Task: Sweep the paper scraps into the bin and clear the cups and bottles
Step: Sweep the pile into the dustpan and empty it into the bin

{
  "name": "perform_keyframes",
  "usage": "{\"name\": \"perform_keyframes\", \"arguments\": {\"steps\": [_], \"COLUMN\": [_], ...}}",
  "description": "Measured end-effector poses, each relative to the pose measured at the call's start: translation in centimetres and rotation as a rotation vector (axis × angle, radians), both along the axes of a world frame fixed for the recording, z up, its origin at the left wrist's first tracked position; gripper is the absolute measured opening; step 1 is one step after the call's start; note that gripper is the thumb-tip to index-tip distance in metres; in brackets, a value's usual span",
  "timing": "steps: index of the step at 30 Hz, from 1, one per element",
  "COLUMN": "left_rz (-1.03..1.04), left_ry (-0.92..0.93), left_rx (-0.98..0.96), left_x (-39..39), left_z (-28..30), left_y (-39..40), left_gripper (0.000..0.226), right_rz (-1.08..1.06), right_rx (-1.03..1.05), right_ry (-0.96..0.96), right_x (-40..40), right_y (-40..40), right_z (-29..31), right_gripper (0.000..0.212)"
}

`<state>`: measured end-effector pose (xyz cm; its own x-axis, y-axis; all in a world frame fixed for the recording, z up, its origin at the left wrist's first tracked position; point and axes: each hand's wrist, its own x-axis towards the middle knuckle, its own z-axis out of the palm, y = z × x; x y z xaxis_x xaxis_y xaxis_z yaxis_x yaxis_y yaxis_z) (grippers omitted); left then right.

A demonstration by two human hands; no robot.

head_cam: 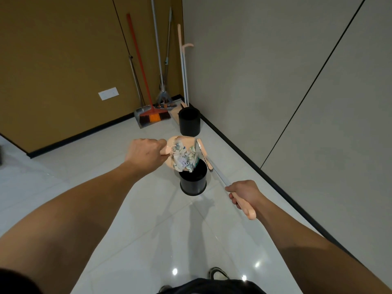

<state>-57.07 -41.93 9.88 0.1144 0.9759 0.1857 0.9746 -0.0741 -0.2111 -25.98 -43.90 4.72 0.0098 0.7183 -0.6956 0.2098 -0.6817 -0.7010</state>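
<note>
**Scraps tipping into the bin**

Nearest us, our own dark clothing and a shoe (218,272) show at the bottom edge, with both bare forearms reaching out over the pale tiled floor (106,209). Our right hand (244,195) is curled round the peach grip of the dustpan handle (220,177), and our left hand (146,153) grips the rim of the peach dustpan (180,143), tilting it. Its load of paper scraps (184,160) hangs at the lip, directly above the mouth of the near black bin (193,179).

We judge the sweeping largely done, since no loose scraps show on the floor in view, and the emptying is under way but not finished: the wad is still in the pan. A second black bin (189,122) stands further off, near the brooms (152,115) in the corner. No cups or bottles are in view, so we cannot tell how that part stands.
</note>
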Motion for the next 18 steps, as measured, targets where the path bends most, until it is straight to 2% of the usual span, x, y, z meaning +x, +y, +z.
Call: {"name": "perform_keyframes", "arguments": {"steps": [18], "left_rz": [-0.038], "left_ry": [0.043], "left_rx": [-0.024], "left_x": [-0.2], "left_z": [0.15], "left_y": [0.2], "left_gripper": [0.023], "right_rz": [-0.02], "right_rx": [-0.021], "right_ry": [-0.001], "right_x": [0.23], "right_y": [0.32], "right_z": [-0.49], "right_gripper": [0.017]}}
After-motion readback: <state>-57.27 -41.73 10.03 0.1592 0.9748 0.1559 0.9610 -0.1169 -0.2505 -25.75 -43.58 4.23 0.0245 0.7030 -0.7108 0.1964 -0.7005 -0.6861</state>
